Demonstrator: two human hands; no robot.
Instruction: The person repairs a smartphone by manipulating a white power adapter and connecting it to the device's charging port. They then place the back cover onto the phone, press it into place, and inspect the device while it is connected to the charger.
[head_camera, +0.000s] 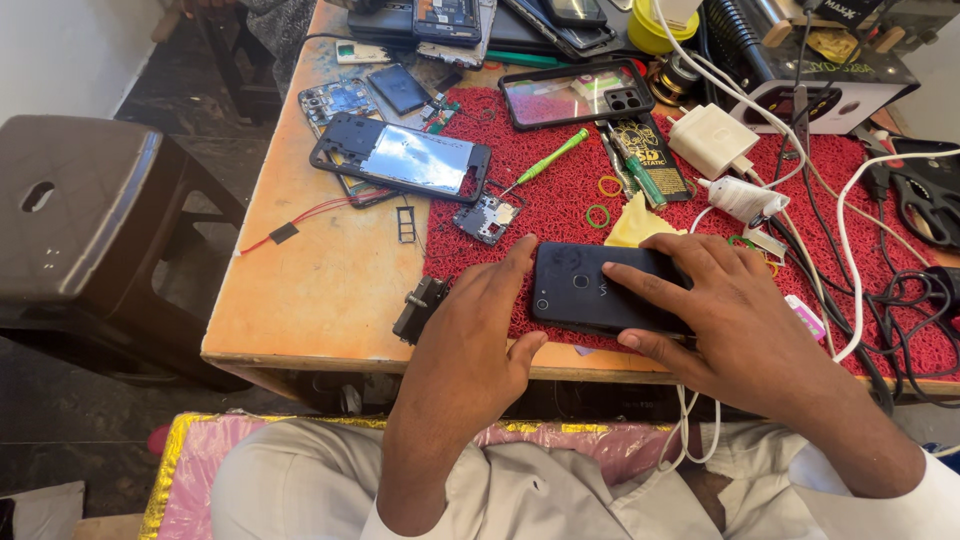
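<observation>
The wooden table (320, 290) fills most of the view, its top worn and orange-stained, with a dark plastic stool (80, 210) standing on the dark floor to its left. A red bristly mat (560, 210) covers the table's right half. On the mat's near edge lies the black phone (600, 290), back up, its long axis running left to right along the table front, the camera end pointing left. The left hand (475, 335) rests at that camera end, fingers close together, fingertips touching the phone's upper left corner, thumb spread below. The right hand (720, 310) lies flat over the phone's right part, fingers spread apart and pressing on its back. Behind, well apart, sit an opened phone frame (400, 155) with a shiny inner plate, a phone in a clear case (575, 95), a white charger (712, 138) with white and black cables (850, 230) trailing right, a green screwdriver (550, 158) and a small circuit board (487, 218)
</observation>
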